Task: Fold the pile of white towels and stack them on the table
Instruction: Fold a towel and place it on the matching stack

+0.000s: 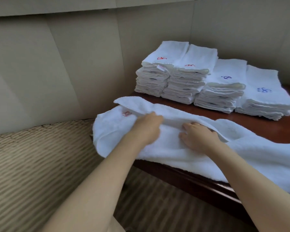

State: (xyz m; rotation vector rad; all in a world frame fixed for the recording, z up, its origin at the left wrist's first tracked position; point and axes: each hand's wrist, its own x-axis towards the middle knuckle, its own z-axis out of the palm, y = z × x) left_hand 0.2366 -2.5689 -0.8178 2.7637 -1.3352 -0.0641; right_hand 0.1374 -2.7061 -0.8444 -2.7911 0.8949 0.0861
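A long white towel [174, 148] with a small red mark lies spread across the near edge of the dark wooden table [274, 128], its left end hanging over the table's corner. My left hand [145, 127] grips a raised fold of the towel near its middle, fingers tucked under the cloth. My right hand [197, 136] rests on the towel just to the right, fingers curled into the same fold. At the back of the table stand several stacks of folded white towels [187, 77], some marked in red, some in blue.
A padded beige wall [57, 64] runs behind and left of the table. Striped beige carpet [32, 164] covers the floor to the left and below the table edge.
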